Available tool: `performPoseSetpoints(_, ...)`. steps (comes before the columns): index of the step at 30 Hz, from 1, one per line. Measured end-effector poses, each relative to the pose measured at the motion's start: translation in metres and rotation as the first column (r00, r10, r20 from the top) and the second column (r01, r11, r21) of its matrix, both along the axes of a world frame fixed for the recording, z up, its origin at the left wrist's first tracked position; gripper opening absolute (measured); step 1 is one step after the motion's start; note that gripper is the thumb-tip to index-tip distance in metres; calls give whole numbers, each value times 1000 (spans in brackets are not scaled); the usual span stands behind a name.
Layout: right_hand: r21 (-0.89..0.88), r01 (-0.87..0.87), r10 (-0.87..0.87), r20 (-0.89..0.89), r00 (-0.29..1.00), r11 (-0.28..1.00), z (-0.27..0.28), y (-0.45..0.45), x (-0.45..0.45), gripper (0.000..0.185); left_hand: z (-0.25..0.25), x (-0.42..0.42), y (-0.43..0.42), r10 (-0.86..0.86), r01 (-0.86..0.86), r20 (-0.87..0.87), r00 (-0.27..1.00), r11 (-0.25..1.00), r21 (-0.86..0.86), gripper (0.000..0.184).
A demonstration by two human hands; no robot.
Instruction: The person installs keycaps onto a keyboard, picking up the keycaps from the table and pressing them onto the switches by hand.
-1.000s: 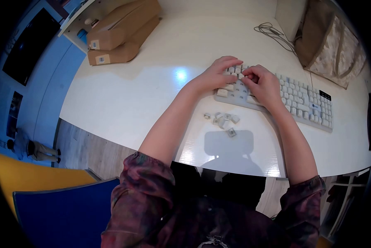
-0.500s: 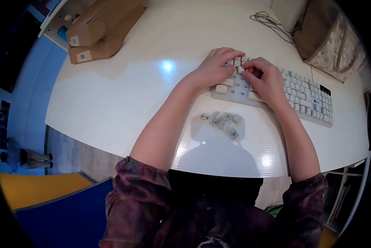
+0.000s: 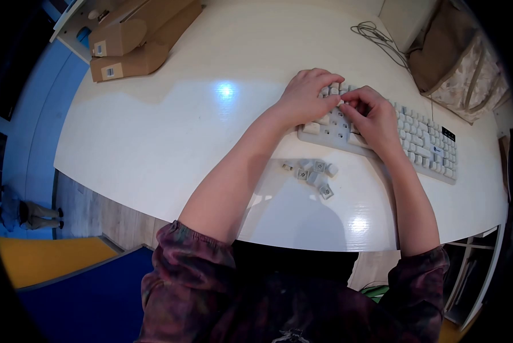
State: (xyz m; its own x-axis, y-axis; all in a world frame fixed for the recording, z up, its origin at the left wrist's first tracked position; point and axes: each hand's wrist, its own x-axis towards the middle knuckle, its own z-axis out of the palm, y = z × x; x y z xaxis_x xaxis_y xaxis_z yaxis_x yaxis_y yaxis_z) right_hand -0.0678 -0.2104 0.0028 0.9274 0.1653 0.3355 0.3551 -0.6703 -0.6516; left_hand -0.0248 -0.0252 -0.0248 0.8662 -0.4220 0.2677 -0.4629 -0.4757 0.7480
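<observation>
A white keyboard (image 3: 428,137) lies at an angle on the desk, its near left part bare of several keycaps so the small switch sockets show. My left hand (image 3: 309,98) grips the keyboard's left end, fingers bent over the far rows and thumb reaching toward the right fingertips. Thumb and forefinger of my right hand (image 3: 373,117) pinch a pale keycap (image 3: 341,102) above the left key rows; the fingers partly cover it. Several loose keycaps (image 3: 313,176) lie in a cluster on the desk in front of the keyboard, some with their undersides up.
Brown cardboard packaging (image 3: 136,43) sits at the far left of the white desk (image 3: 171,126). A coiled grey cable (image 3: 376,37) and a brown fabric bag (image 3: 459,63) are at the far right. On the left, a person (image 3: 28,211) stands at a distance.
The view has shifted slightly. My left thumb has moved right, closer to the right fingertips, and the keycap between the right fingers is now more covered.
</observation>
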Motion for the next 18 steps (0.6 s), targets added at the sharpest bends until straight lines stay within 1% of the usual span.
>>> performPoseSetpoints(2, 6, -15, 15, 39, 999, 1000, 0, 1, -1, 16, 0, -1, 0, -6, 6, 5, 1000, 1000, 1, 45)
performPoseSetpoints(5, -26, -14, 15, 43, 999, 1000, 1, 0, 0, 15, -5, 0, 0, 14, -14, 50, 999, 1000, 4, 45)
performPoseSetpoints(8, -25, -16, 17, 21, 1000, 1000, 0, -2, 2, 15, -2, 0, 0, 0, 0, 8, 1000, 1000, -3, 46)
performPoseSetpoints(11, -37, -21, 22, 19, 1000, 999, -1, -4, 4, 15, -3, 0, 0, 16, -18, -35, 999, 999, -49, 46)
performPoseSetpoints(14, -20, -22, 22, -1, 1000, 1000, 1, -3, 3, 15, -4, 2, -2, 17, -17, -24, 1000, 999, -33, 46)
performPoseSetpoints(17, -8, -35, 35, 28, 999, 999, -3, -5, 5, 16, -8, 5, 0, -19, 19, 16, 1000, 1000, -22, 45)
performPoseSetpoints(18, 7, -42, 42, 24, 999, 999, -3, -5, 4, 16, -8, 5, 1, -22, 22, 0, 1000, 999, -37, 44)
